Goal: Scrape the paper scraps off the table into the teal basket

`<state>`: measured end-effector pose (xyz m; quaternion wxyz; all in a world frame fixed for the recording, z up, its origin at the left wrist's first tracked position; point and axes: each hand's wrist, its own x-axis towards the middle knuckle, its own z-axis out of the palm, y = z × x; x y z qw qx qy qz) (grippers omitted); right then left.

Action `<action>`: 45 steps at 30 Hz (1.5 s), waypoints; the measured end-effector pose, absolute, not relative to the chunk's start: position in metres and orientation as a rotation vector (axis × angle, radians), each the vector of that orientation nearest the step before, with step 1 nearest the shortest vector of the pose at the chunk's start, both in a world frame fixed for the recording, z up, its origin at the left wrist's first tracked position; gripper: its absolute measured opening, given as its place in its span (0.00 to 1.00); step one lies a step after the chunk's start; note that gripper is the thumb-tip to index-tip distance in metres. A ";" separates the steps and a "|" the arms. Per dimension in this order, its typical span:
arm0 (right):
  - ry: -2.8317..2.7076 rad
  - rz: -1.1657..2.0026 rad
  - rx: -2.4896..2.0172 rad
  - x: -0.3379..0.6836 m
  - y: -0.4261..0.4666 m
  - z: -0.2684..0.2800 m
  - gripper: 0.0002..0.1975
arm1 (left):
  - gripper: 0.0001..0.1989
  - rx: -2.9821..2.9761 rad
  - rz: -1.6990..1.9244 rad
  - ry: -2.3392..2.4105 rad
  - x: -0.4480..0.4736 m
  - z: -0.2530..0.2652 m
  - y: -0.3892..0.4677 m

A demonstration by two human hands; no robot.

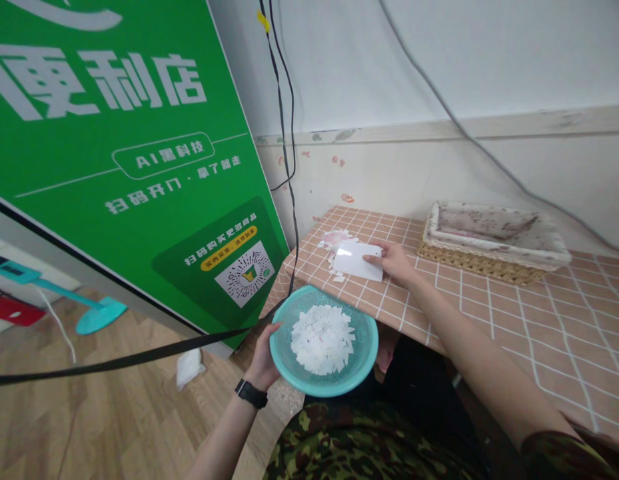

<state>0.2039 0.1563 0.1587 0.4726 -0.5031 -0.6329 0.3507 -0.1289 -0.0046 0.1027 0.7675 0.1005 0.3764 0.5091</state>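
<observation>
My left hand (pixel 263 357) grips the left rim of a teal plastic colander (pixel 362 363), held just below the front edge of the table. A heap of small white paper scraps (pixel 323 339) lies in it. With fingers closed on its right end, my right hand (pixel 393 262) holds a white rectangular card (pixel 356 259) over the tabletop. More paper scraps (pixel 336 237) are scattered at the card's far side and along its left edge. The card hides part of the tabletop beneath it.
A wicker basket (pixel 482 263) with a cloth lining stands on the checked tablecloth (pixel 469 300) to the right. On the left rises a large green sign panel (pixel 139 133). A black cable (pixel 189 345) crosses in front of it. A white packet (pixel 190 367) lies on the floor.
</observation>
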 end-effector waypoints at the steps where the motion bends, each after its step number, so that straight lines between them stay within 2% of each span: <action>1: -1.558 0.878 -1.222 0.204 0.156 0.159 0.22 | 0.12 0.215 1.107 0.821 -0.129 0.103 -0.004; 8: -1.552 0.890 -1.219 0.202 0.155 0.158 0.22 | 0.14 0.218 1.116 0.848 -0.128 0.106 -0.004; 13: -1.530 1.097 -1.145 0.201 0.153 0.158 0.21 | 0.15 0.195 1.117 0.829 -0.127 0.105 -0.005; 18: -1.559 1.178 -1.144 0.197 0.143 0.165 0.19 | 0.14 0.210 1.126 0.815 -0.126 0.102 -0.006; 23: -1.636 1.382 -1.027 0.184 0.134 0.170 0.22 | 0.15 0.195 1.126 0.815 -0.125 0.102 -0.006; 25: -1.541 1.284 -1.040 0.184 0.139 0.168 0.23 | 0.17 0.175 1.114 0.816 -0.126 0.102 -0.006; 29: -1.392 0.874 -1.184 0.195 0.155 0.160 0.24 | 0.16 0.175 1.117 0.830 -0.128 0.102 -0.004; 35: -1.696 0.325 -1.322 0.194 0.157 0.161 0.19 | 0.12 0.226 1.117 0.883 -0.139 0.102 0.003; 45: -1.915 0.268 -1.199 0.176 0.153 0.161 0.16 | 0.10 0.233 1.147 0.898 -0.152 0.098 0.005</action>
